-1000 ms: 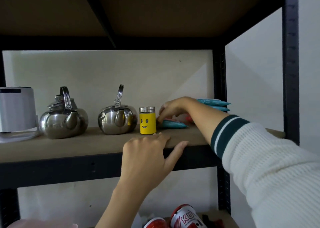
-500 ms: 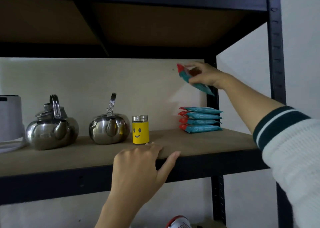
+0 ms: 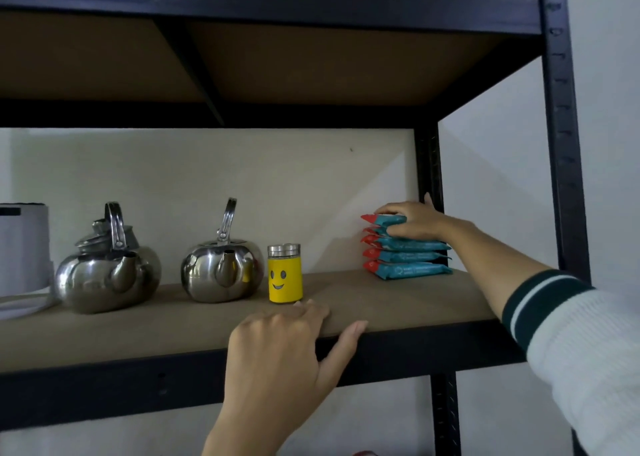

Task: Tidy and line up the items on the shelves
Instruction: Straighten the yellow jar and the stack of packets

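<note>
At the right end of the board shelf (image 3: pixel 398 303), the teal-and-red packet (image 3: pixel 384 219) that was up in the air half a second ago now lies on top of the stack of packets (image 3: pixel 408 258), with the right hand (image 3: pixel 414 221) curled over it, gripping it. Flat, glossy pouches, those. Further left stand a yellow smiley jar (image 3: pixel 284 277) and two round shiny steel kettles (image 3: pixel 221 272). Fingers of the left hand (image 3: pixel 284 355) lie relaxed over the shelf's edge as before, holding nothing.
</note>
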### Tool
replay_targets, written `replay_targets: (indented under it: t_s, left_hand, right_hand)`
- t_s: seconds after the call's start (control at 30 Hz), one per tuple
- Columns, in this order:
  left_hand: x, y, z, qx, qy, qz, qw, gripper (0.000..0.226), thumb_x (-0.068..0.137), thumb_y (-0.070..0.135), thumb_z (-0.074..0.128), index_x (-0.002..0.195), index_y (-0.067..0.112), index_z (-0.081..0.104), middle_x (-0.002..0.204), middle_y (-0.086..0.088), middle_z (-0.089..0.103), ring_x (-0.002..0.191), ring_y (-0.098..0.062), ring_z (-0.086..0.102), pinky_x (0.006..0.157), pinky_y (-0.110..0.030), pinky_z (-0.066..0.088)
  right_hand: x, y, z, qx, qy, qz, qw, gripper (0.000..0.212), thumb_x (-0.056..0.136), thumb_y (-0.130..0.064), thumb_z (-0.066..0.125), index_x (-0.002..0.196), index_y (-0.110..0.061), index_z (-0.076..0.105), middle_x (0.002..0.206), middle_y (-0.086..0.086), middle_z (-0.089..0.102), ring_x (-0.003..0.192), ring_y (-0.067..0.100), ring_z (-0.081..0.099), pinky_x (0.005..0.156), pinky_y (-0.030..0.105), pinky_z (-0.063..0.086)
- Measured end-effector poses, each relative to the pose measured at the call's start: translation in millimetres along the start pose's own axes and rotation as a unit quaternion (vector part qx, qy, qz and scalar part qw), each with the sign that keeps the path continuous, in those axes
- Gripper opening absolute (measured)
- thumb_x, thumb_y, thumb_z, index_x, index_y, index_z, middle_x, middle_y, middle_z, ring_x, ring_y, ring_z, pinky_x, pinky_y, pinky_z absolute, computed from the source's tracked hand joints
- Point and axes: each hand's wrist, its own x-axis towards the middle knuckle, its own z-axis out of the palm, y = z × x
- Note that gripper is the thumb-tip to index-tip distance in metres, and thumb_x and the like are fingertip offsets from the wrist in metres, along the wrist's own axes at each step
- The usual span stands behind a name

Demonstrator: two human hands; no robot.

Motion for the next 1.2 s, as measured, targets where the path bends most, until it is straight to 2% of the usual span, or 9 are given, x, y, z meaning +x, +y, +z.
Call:
replay_targets:
  t_s: [0.07, 0.3, 0.47, 0.57, 0.67, 0.73, 0.87, 1.0, 1.2]
  left_hand:
    - [0, 0, -1, 0.003, 0.0, 0.0, 1.0, 0.054, 0.085, 0.067, 0.036, 0.071, 0.028, 0.071, 0.05, 0.01, 0.058, 0.039, -0.014, 0.051, 0.041, -0.02, 0.023]
    - [-3, 0, -5, 0.012, -0.003, -0.011, 1.0, 0.062, 0.088, 0.071, 0.025, 0.071, 0.029, 0.068, 0.048, 0.01, 0.054, 0.04, -0.011, 0.049, 0.039, -0.02, 0.029]
    - [-3, -2, -5, 0.009, 0.012, -0.018, 1.0, 0.063, 0.087, 0.072, 0.024, 0.074, 0.029, 0.069, 0.053, 0.005, 0.059, 0.047, -0.019, 0.056, 0.043, -0.023, 0.03]
    - [-6, -3, -1, 0.007, 0.018, -0.011, 1.0, 0.061, 0.087, 0.07, 0.029, 0.074, 0.026, 0.07, 0.058, 0.001, 0.062, 0.053, -0.024, 0.058, 0.046, -0.025, 0.029]
    - [-10, -4, 1, 0.0, 0.028, 0.007, 1.0, 0.055, 0.09, 0.064, 0.036, 0.078, 0.024, 0.072, 0.068, 0.001, 0.068, 0.061, -0.023, 0.06, 0.053, -0.028, 0.036]
    - [-14, -3, 0, -0.019, 0.034, 0.028, 0.999, 0.049, 0.093, 0.056, 0.039, 0.085, 0.02, 0.071, 0.076, 0.001, 0.069, 0.07, -0.023, 0.062, 0.064, -0.032, 0.039]
    - [-45, 8, -5, -0.076, 0.016, 0.019, 0.997, 0.044, 0.096, 0.045, 0.039, 0.121, 0.015, 0.06, 0.119, -0.005, 0.063, 0.115, -0.023, 0.054, 0.102, -0.037, 0.034]
    - [-100, 26, -2, -0.161, -0.017, 0.002, 0.987, 0.05, 0.095, 0.041, 0.044, 0.14, 0.018, 0.043, 0.153, -0.008, 0.03, 0.146, -0.021, 0.014, 0.119, -0.043, 0.012]
    - [-193, 49, 33, -0.248, -0.163, -0.052, 0.954, 0.054, 0.095, 0.047, 0.038, 0.144, 0.024, 0.035, 0.156, 0.006, 0.018, 0.146, -0.01, 0.007, 0.115, -0.032, 0.013]
  right_hand:
    - [-5, 0, -1, -0.018, 0.032, -0.021, 0.999, 0.059, 0.079, -0.047, 0.051, 0.137, -0.036, 0.044, 0.148, -0.001, 0.039, 0.145, 0.021, 0.015, 0.107, 0.052, -0.028]
    - [-34, -33, -20, -0.062, 0.051, -0.059, 0.995, 0.082, 0.082, -0.056, 0.061, 0.148, -0.041, 0.013, 0.159, -0.001, 0.013, 0.146, 0.022, -0.011, 0.11, 0.055, -0.022]
    - [-107, -79, -19, 0.039, 0.021, -0.128, 0.991, 0.079, 0.083, -0.045, 0.067, 0.147, -0.039, 0.022, 0.153, -0.011, 0.028, 0.139, 0.005, 0.027, 0.114, 0.033, 0.025]
    - [-160, -100, -2, 0.057, 0.014, -0.143, 0.988, 0.065, 0.085, -0.045, 0.065, 0.142, -0.037, 0.034, 0.141, -0.013, 0.045, 0.127, 0.0, 0.042, 0.106, 0.026, 0.038]
    - [-200, -111, 21, 0.049, 0.05, -0.145, 0.987, 0.06, 0.089, -0.047, 0.058, 0.143, -0.034, 0.035, 0.137, -0.012, 0.049, 0.127, 0.002, 0.042, 0.107, 0.028, 0.034]
    - [-216, -111, 39, 0.011, 0.112, -0.164, 0.98, 0.053, 0.094, -0.042, 0.052, 0.143, -0.028, 0.038, 0.142, -0.007, 0.045, 0.135, 0.009, 0.034, 0.116, 0.042, 0.021]
    - [-245, -107, 75, 0.014, 0.235, -0.207, 0.95, 0.04, 0.095, -0.026, 0.052, 0.134, -0.015, 0.052, 0.146, 0.007, 0.042, 0.144, 0.024, 0.021, 0.117, 0.055, 0.007]
    - [-279, -100, 108, 0.057, 0.277, -0.228, 0.932, 0.033, 0.091, -0.011, 0.059, 0.124, -0.006, 0.058, 0.142, 0.013, 0.046, 0.143, 0.028, 0.025, 0.117, 0.052, 0.014]
    - [-332, -63, 180, 0.176, 0.209, -0.109, 0.956, 0.03, 0.091, -0.013, 0.057, 0.121, -0.013, 0.058, 0.139, 0.002, 0.048, 0.141, 0.017, 0.027, 0.116, 0.03, 0.023]
